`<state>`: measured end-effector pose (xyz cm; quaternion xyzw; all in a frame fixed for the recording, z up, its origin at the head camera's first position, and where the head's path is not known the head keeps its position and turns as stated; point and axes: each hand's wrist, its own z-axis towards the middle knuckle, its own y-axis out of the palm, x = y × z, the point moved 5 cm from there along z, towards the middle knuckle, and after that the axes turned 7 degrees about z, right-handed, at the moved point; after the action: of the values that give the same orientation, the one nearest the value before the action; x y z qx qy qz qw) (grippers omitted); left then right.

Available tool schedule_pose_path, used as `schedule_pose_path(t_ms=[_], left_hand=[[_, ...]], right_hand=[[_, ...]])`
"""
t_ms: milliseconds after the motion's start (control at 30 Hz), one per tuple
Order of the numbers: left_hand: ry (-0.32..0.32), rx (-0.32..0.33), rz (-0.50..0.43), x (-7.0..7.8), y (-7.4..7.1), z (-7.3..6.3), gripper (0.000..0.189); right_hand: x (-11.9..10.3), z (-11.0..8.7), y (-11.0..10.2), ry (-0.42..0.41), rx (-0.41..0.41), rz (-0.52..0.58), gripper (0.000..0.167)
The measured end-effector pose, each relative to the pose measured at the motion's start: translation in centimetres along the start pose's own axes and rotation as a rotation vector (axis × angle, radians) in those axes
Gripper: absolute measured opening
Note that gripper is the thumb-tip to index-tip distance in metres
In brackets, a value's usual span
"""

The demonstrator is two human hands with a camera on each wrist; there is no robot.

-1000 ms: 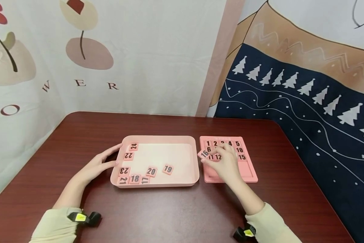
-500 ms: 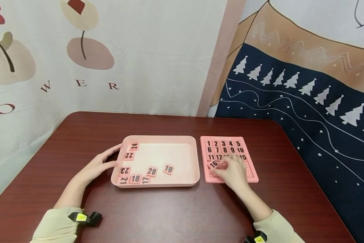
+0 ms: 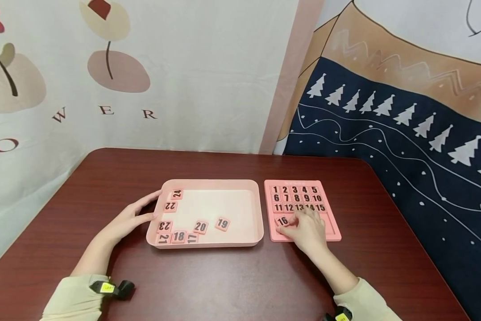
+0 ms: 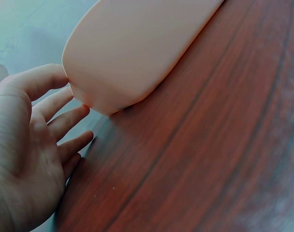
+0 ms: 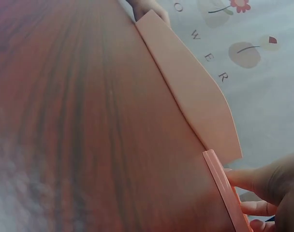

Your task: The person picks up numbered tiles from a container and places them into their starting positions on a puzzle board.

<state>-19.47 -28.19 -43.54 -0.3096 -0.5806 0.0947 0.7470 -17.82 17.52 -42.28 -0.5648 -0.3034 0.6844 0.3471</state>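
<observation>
My right hand point(image 3: 310, 229) pinches the number tile 16 point(image 3: 282, 221) low over the left end of the fourth row of the pink number board point(image 3: 333, 229). That tile now lies almost square with the rows above it. Tiles 1 to 15 fill the three upper rows, the third partly behind my fingers. At the left end of the pale pink tray point(image 3: 240, 209), my left hand point(image 3: 126, 223) touches the wall with thumb and fingers extended. In the left wrist view, its fingertips point(image 4: 84, 110) meet the tray's outer side point(image 4: 123, 53).
Loose tiles lie in the tray: tile 24 point(image 3: 177, 194) and tile 22 point(image 3: 170, 206) by the left wall, several more at the lower left, tile 20 point(image 3: 201, 227) and tile 19 point(image 3: 222, 224) nearer the middle. Tray and board stand side by side on the brown table point(image 3: 208, 285).
My right hand has carried tile 16 rightward and down, from the board's left edge to the fourth row, and the tile has turned straighter. The left hand has stayed at the tray.
</observation>
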Motion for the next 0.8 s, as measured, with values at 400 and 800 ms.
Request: schedule_pose_path(t_ms=[400, 800], left_hand=[[0.000, 0.007, 0.008, 0.0, 0.0, -0.1, 0.060], [0.000, 0.006, 0.017, 0.1, -0.1, 0.0, 0.061]], right_hand=[[0.1, 0.7, 0.2, -0.033, -0.035, 0.039, 0.025], [-0.3, 1.1, -0.7, -0.071, 0.014, 0.037, 0.023]])
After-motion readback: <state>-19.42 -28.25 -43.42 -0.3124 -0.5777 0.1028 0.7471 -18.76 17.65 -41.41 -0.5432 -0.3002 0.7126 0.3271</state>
